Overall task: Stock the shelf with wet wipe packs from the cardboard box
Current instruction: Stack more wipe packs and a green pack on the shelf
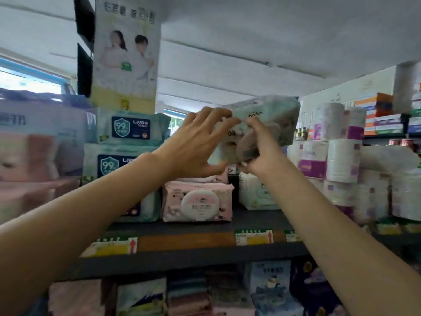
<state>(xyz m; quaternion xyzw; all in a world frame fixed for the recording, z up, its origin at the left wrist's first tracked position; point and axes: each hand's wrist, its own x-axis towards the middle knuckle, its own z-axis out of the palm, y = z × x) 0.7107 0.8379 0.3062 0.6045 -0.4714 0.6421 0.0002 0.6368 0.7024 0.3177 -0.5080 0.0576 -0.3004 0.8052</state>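
A pale green wet wipe pack (268, 124) is held up high above the shelf (182, 226), gripped from below by the curled fingers of the right hand (257, 153). The left hand (196, 147) is spread open, fingertips touching the pack's left edge. Below the fingers, a pink pack (198, 201) is seen lying on the shelf.
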